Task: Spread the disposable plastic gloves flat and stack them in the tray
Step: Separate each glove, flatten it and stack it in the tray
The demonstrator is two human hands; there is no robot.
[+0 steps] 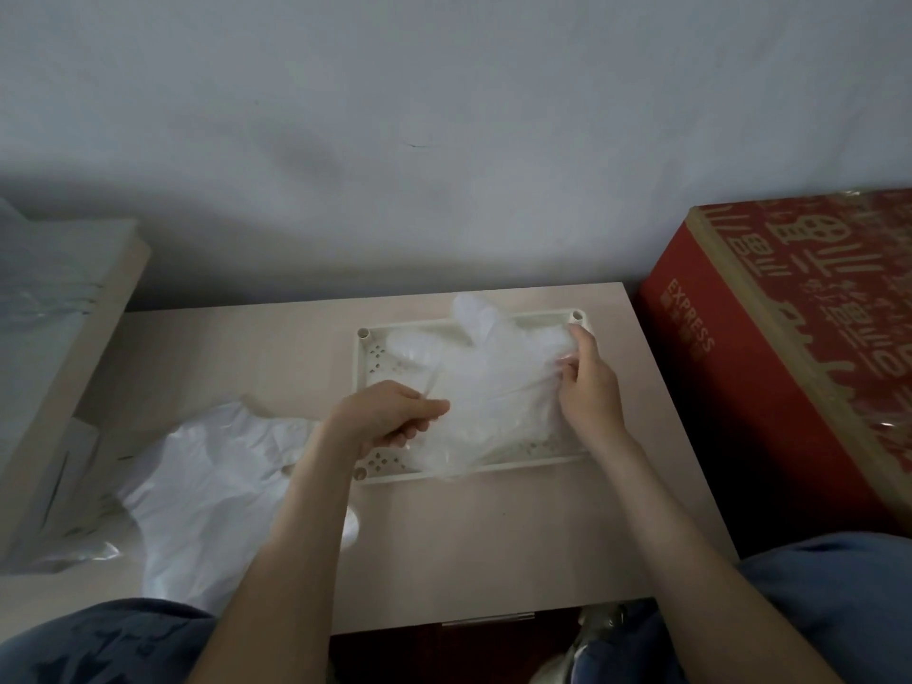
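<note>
on the pale table (pixel 493 535), over the white tray (pixel 367 367), a thin, soft, slippery glove (pixel 498 387) is pinched at its edges by the left hand (pixel 390 419) and right hand (pixel 587 387), where it seems best held.

The tray (pixel 362 367) is set toward the worktop's (pixel 493 545) far right corner, a glove (pixel 498 387) held over it, a bag (pixel 207 486) laid to its left.

Both hands stretch a clear plastic glove (pixel 493 382) over the white tray (pixel 367 353). The left hand (pixel 390 419) pinches its near-left edge; the right hand (pixel 587 387) pinches its right edge. Crumpled gloves (pixel 212 491) lie left of the left forearm, a red box (pixel 770 348) right of the right hand.
</note>
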